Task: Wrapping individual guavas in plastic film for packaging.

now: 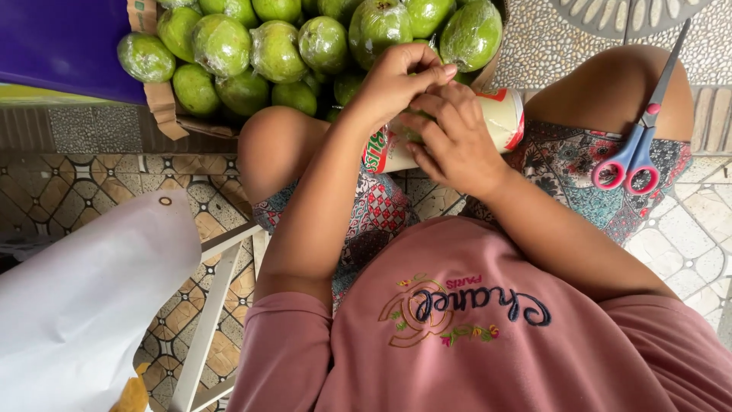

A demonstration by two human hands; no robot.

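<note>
Floor: patterned tiles are spreading under the whole scene, brown and cream diamonds at the left, paler ones at the right.
White sheet: a large pale sheet is lying at the lower left, over the floor and beside a white frame.
Box: a cardboard box is standing in front of the knees, with a purple surface just to its left.
Green fruit: many round green fruits, each in shiny clear wrap, are filling the box and piling above its rim.
Scissors: a pair with pink and blue handles is resting on the thigh at the right side of the picture, blades pointing away from the body, well apart from both hands.
Roll: a cream cylinder with red and green print is lying across the lap, between the knees and just below the box; both hands are covering its middle.
Left hand: it is arching over the roll from above, fingers curled and pinching at something small, probably the edge of the film; what exactly is being pinched is hidden.
Right hand: it is wrapping around the roll, fingers closed on it and touching the left hand's fingertips.
</note>
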